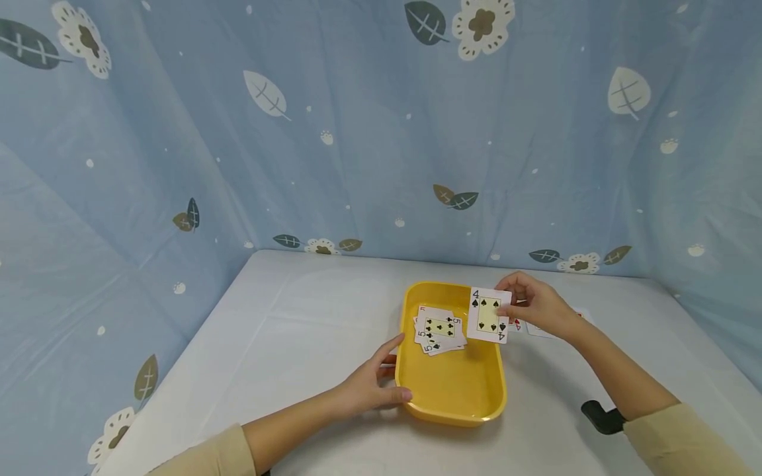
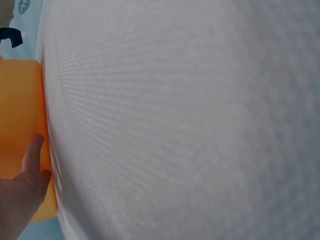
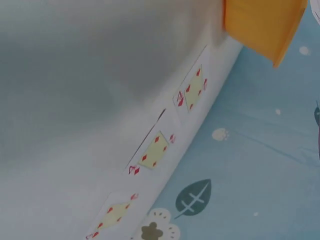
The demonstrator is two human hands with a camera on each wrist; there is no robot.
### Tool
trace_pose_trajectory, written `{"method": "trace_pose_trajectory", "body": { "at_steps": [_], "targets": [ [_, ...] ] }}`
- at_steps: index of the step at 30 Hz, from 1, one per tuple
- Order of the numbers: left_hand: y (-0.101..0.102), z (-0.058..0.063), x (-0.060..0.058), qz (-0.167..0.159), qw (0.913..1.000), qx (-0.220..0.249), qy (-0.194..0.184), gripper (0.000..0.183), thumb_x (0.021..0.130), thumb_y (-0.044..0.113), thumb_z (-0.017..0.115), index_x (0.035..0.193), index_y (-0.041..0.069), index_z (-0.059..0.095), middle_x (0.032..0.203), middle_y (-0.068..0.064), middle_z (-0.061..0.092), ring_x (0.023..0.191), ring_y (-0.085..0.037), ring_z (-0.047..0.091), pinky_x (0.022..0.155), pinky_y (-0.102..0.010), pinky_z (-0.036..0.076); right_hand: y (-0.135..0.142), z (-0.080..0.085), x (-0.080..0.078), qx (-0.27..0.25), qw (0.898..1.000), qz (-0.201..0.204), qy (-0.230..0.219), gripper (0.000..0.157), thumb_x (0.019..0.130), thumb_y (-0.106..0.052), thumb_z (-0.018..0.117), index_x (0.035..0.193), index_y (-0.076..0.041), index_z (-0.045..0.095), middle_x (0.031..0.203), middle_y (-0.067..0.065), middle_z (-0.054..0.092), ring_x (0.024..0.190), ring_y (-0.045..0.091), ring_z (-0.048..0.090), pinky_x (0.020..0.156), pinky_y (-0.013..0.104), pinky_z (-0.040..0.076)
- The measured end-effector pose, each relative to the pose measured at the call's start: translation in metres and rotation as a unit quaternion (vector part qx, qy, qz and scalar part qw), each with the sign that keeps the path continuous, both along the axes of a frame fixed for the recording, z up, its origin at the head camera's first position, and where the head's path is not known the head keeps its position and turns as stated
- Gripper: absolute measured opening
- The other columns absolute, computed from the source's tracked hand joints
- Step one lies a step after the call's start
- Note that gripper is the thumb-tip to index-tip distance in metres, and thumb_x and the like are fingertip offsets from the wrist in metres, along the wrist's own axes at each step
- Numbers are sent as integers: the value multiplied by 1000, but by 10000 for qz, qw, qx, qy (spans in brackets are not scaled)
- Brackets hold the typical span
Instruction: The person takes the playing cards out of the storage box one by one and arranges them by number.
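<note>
A yellow plastic tray [image 1: 452, 390] stands on the white-covered table. Inside, toward its far left, overlapping playing cards [image 1: 440, 334] lie face up, with black fives of clubs on top. My left hand [image 1: 372, 383] rests against the tray's left side, thumb at the near rim and fingers spread along the outer wall; in the left wrist view its fingers [image 2: 33, 157] touch that wall. Between thumb and fingers, my right hand [image 1: 538, 307] pinches a four of spades [image 1: 488, 316] by its right edge. The card is held face up over the tray's right rim. The right wrist view does not show this hand.
Right of the tray, partly behind my right hand, red-suit cards [image 1: 516, 325] lie on the table. Three diamond cards, one of them [image 3: 154, 150] in the middle, form a row near the table's far edge. A blue patterned curtain [image 1: 381, 132] hangs behind the table.
</note>
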State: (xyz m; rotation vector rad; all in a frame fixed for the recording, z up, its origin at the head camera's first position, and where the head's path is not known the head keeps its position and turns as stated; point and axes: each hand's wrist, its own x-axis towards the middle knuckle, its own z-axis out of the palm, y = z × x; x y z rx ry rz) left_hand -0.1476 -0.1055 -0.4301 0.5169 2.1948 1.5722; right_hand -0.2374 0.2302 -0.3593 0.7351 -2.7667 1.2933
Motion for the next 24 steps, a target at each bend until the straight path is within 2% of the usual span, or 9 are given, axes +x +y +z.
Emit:
{"method": "trace_pose_trajectory", "body": {
  "at_steps": [13,19,24],
  "targets": [
    [-1,0,0,-33,10000,52,-18,91,77,33,72,146,27,13,132,-16,39,122,-32,45,96,-43,42,24,10,6,259,9991,-340,67,40,77,-22,72,108,-8,52,85,10,62,65,14,59,61,25,54],
    [0,0,-1,-34,10000,74,-48,91,77,31,72,146,27,12,133,-16,38,122,-32,44,96,-43,42,40,6,8,326,9981,-360,382,38,77,-18,72,108,-7,52,84,9,61,63,12,58,61,22,53],
    [0,0,-1,-23,9999,65,-77,91,77,31,72,146,28,13,133,-15,38,123,-32,44,96,-43,42,53,3,9,608,9949,-593,548,38,77,-20,73,107,-9,52,83,5,61,64,10,55,59,18,51]
  ]
}}
